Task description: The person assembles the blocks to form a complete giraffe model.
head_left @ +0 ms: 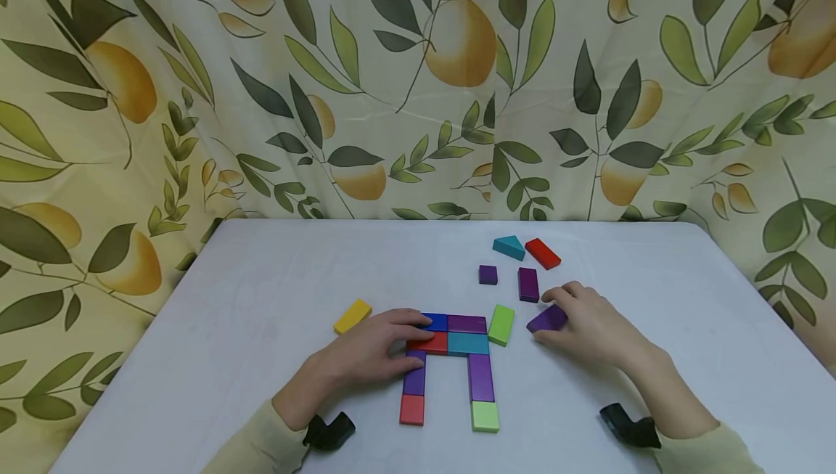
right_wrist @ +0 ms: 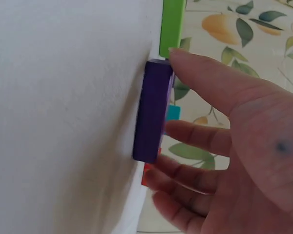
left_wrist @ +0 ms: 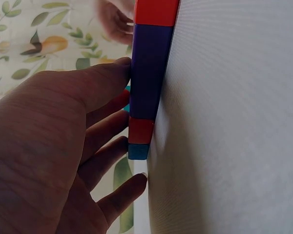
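Left hand [head_left: 372, 354] lies flat on the block figure [head_left: 457, 358], straight fingers pressing its red and blue pieces, likely to steady it. Right hand [head_left: 584, 325] pinches a purple block [head_left: 547, 319] on the white table [head_left: 261, 300], just right of a green block [head_left: 501, 324]. Loose blocks [head_left: 522, 263] lie beyond.

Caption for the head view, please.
Left hand rests on a flat block figure on the white table while right hand holds a purple block.
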Motion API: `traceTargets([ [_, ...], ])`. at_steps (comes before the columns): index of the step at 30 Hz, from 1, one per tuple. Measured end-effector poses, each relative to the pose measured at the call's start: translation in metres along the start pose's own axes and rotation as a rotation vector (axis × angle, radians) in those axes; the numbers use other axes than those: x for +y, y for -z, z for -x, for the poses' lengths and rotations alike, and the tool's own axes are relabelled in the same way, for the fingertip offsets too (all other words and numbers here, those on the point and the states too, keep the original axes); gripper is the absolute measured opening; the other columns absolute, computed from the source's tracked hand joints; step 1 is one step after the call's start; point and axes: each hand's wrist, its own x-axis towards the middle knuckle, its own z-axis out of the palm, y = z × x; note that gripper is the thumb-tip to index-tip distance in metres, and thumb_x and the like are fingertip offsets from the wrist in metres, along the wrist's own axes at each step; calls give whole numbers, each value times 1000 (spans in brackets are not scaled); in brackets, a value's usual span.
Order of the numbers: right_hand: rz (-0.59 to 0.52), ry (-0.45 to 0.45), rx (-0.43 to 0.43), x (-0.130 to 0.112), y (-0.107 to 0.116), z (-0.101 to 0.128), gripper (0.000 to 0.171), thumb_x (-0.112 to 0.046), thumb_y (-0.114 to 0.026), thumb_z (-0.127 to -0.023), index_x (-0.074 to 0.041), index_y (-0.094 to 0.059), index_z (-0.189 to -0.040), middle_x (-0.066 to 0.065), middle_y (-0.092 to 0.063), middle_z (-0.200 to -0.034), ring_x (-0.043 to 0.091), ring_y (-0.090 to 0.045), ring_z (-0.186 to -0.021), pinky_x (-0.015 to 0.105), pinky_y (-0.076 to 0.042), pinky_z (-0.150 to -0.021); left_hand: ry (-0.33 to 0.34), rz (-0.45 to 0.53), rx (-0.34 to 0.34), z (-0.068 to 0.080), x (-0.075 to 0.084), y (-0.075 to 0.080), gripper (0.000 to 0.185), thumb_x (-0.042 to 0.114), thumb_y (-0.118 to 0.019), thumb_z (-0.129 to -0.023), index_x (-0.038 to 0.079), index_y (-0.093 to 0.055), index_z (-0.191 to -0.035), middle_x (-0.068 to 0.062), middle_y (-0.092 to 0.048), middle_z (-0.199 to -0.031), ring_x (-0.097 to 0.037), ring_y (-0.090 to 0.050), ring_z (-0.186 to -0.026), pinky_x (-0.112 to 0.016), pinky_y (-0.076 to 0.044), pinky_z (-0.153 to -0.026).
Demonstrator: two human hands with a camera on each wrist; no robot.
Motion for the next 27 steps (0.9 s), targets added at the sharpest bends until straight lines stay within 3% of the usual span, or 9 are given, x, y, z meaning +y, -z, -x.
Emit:
traceTargets([
  [9,-12,-35,-69,3,5,-2,60,-36,-85,-80,-1,-64,-123,21,-63,-114,36,-62,-100,57,-55,-86,10,-12,2,0,0,-1,43,34,-69,-97,20,-65,-138,7,-51,-148,-16,-39,-142,-38,-38,-112],
  [19,-76,16,9,1,15,-3,54,-25,-84,-82,0,-65,-127,22,-63,-122,41,-60,-110,59,-53,-90,0,0,0,-1,1,-1,43,34,-69,-97,19,-65,-138,6,-51,-148,-17,-38,-142,-39,-38,-113],
  [27,-115,109,39,-9,14,-22,51,-19,-81,-86,1,-65,-130,21,-64,-125,41,-60,-114,60,-50,-94,15,-1,-1,-1,1,-1,43,33,-69,-97,20,-65,-138,6,-51,-148,-16,-40,-141,-39,-40,-111],
])
